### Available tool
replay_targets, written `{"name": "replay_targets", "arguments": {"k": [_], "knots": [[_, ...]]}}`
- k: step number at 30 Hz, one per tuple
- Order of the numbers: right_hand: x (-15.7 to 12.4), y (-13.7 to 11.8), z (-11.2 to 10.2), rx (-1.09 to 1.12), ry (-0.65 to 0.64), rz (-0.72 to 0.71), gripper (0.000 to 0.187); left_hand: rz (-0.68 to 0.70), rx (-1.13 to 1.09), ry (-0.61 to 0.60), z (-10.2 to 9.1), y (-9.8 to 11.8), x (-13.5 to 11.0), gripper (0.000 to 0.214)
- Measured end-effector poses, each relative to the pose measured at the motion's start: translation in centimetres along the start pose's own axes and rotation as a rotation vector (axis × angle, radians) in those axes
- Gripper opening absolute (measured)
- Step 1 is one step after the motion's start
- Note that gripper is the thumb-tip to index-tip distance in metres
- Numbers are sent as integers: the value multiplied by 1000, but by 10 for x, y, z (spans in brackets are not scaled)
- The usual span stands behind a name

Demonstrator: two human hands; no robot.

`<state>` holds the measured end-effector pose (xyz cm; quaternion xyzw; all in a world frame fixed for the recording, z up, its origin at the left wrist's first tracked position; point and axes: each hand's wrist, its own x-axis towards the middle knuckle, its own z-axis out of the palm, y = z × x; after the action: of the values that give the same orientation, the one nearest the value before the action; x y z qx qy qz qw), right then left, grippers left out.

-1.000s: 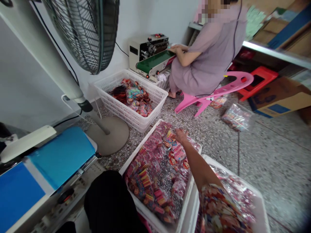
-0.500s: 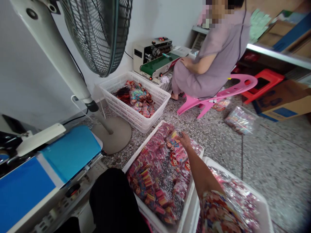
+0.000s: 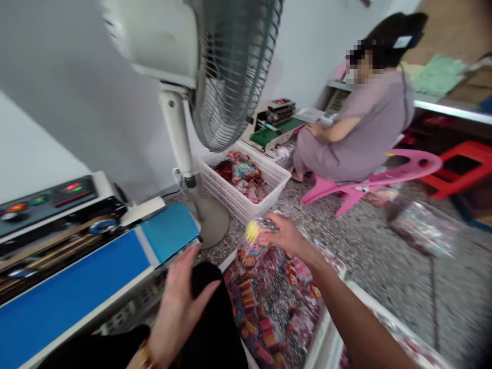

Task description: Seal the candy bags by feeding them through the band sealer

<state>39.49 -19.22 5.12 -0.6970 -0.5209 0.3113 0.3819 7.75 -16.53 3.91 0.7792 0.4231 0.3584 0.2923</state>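
My right hand (image 3: 286, 236) grips a clear plastic packet (image 3: 253, 243) printed with a cartoon figure, with something yellow showing in it. It is held just above a white bin (image 3: 325, 323) full of similar pink and red packets (image 3: 292, 302). Over my dark-clad knee, my left hand (image 3: 182, 302) is raised with the thumb apart from the fingers and nothing in it. Close to its fingertips is the blue conveyor belt (image 3: 169, 225) of a sealing machine (image 3: 77, 200) with lit displays.
A standing fan (image 3: 234, 77) rises behind the belt. Beyond it are a white basket (image 3: 269, 200) of packets and a second machine with a green belt (image 3: 274, 132). Another person (image 3: 353, 128) sits on a pink chair (image 3: 346, 192). A bagged bundle (image 3: 426, 225) lies on the speckled floor.
My right hand has lifted a packet up from the bin. My left hand has come into view beside the blue belt. The camera has turned left.
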Motion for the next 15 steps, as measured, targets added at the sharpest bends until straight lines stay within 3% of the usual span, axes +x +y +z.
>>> {"name": "replay_targets", "arguments": {"k": [3,6,8,11,15], "knots": [[15,-74,51,-17,-151,-145,34,-121,-150,-26,10,5,28,105],[28,-114,91,45,-178,-233,54,-304,-383,-1,-3,-2,49,85],[37,-123,109,226,-214,-261,74,-363,-540,25,-24,-8,52,63],[46,-121,131,621,-346,-247,92,-399,-703,93,-53,-13,51,53],[46,-117,163,822,-533,-175,76,-352,-752,129,-67,-22,56,52]]}}
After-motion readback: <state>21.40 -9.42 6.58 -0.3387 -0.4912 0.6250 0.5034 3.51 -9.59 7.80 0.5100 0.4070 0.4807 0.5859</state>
